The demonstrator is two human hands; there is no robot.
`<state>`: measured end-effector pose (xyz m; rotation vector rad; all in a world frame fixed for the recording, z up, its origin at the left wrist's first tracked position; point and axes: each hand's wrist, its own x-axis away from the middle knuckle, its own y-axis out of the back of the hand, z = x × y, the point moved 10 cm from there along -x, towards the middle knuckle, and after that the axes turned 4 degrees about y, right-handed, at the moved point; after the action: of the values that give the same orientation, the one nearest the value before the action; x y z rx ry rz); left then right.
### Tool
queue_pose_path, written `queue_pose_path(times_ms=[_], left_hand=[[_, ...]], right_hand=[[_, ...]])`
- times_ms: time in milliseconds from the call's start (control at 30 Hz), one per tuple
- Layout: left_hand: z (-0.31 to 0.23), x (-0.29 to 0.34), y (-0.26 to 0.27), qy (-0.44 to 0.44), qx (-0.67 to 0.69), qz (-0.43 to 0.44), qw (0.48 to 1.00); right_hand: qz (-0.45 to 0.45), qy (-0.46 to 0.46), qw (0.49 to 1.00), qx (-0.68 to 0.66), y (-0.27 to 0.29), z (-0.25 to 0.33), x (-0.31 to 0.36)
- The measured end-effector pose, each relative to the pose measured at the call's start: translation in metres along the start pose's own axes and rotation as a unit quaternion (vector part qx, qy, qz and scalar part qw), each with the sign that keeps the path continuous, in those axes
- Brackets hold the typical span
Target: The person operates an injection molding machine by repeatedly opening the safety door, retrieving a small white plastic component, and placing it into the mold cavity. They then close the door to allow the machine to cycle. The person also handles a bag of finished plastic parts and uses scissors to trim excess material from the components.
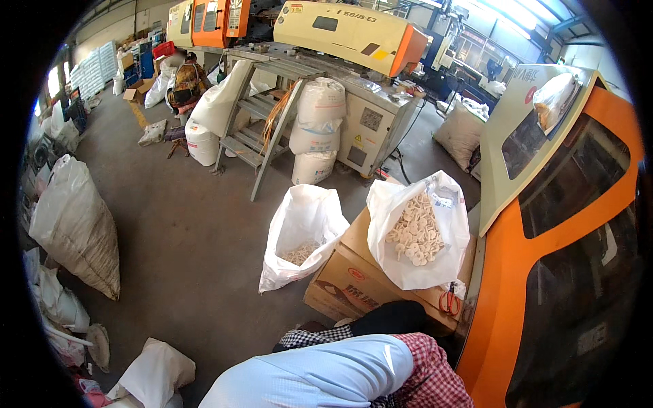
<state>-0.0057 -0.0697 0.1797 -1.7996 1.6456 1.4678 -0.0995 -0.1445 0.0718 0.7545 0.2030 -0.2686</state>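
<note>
Neither of my hands shows; a light blue garment (306, 374) and a red-checked sleeve (428, 370) fill the lower edge. A black-and-white checked cloth (316, 337) and a dark trouser leg (394, 318) lie just beyond. In front of me a cardboard box (340, 289) carries an open white plastic bag (452, 238), which holds many small cream-coloured parts (416, 234) with round heads. Scissors with red handles (449, 301) rest at the box's near right edge. Left of the box, an open white sack (275, 262) on the floor has similar pale pieces (299, 253) at its bottom.
An orange and cream machine (500, 292) stands close on my right. Ahead are metal steps (255, 136), stacked white sacks (314, 136) and another long machine (347, 34). A full sack (78, 228) leans at left. A person (189, 81) is bent over farther back.
</note>
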Motion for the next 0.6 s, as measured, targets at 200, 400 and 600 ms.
queue_pose_path(times_ms=[200,400,600], left_hand=[[-0.021,-0.011,-0.024,-0.031,-0.034,-0.058,0.997],[0.011,-0.028,0.030,0.108,0.162,0.028,0.980],[0.046,-0.015,0.087,0.168,0.057,-0.092,0.980]], right_hand=[[-0.066,0.012,0.997,0.034,0.062,0.036,0.071],[-0.420,-0.125,0.896,0.070,0.147,0.037,0.171],[-0.592,-0.092,0.799,-0.045,0.173,0.010,0.172]])
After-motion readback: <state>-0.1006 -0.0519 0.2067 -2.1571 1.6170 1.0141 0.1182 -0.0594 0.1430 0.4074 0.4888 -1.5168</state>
